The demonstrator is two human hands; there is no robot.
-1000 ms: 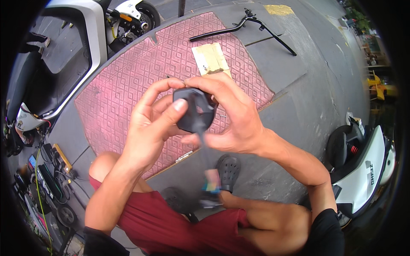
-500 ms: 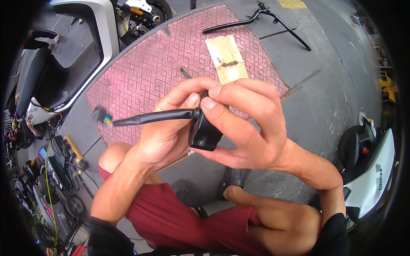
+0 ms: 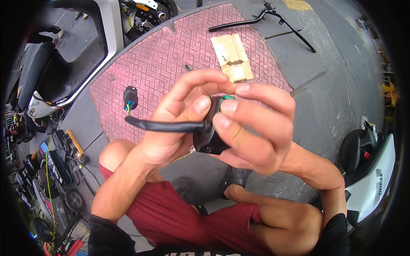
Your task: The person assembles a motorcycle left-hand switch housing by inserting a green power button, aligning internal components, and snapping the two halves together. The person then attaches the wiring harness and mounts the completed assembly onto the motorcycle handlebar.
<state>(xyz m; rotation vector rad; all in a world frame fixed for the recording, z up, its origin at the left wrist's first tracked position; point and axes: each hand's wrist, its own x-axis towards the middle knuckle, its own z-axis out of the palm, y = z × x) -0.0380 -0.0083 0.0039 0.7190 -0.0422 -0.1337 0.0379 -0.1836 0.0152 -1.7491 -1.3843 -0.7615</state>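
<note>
Both hands hold a small black plastic housing [image 3: 209, 144], which looks like a handlebar switch, above the near part of the mat. My left hand [image 3: 160, 147] is closed round its far and left side, with the thumb pressed near the top. My right hand [image 3: 262, 132] pinches the right side, thumb and fingertips on the upper face. Between the right fingertips shows a bit of green [image 3: 228, 97]; its kind is unclear. From the housing a black sleeved cable [image 3: 166, 126] runs left across my left wrist. It ends in thin coloured wires and a black connector [image 3: 130, 97], hanging free.
A red patterned mat [image 3: 141, 64] lies ahead, with a flattened cardboard piece [image 3: 229, 49] and a black handlebar [image 3: 256, 21] on it. A scooter [image 3: 42, 81] stands left, above tools and cables [image 3: 55, 162]. A white body panel [image 3: 376, 179] is at right.
The housing has tilted and shifted slightly right, and the green bit has come into sight. The connector has swung up and right. My right fingers have moved along the housing.
</note>
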